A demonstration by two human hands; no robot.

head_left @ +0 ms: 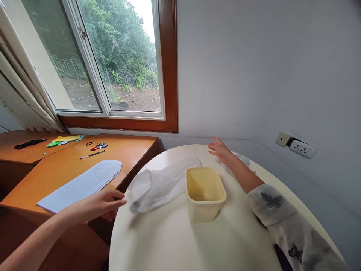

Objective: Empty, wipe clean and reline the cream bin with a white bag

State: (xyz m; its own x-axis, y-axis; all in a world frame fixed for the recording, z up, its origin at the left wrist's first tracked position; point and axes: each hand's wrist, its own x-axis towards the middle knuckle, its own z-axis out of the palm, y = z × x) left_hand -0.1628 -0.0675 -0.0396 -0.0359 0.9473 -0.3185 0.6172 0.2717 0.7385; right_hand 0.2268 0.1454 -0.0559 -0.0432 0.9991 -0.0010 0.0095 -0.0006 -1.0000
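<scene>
A pale yellow plastic tub (191, 210) stands upright on the round white table (158, 244), its open top facing me. To its left lies a translucent white plastic bag (163, 184), spread flat and wrinkled. My left hand (105, 203) hovers by the table's left edge near the bag, its fingers loosely apart and holding nothing. Beyond the tub, toward the back of the table, my right hand (221, 150) reaches out with spread fingers and nothing in them. Crumpled clear plastic (242, 160) lies beside my right wrist, partly hidden by the forearm.
A wooden desk (132, 150) on the left holds papers (81, 186), a pen (92, 154), keys (98, 146) and colored packets (66, 140). A dark object (282, 258) lies under my right sleeve. The wall carries a socket strip (303, 148). A window (121, 56) is behind the desk.
</scene>
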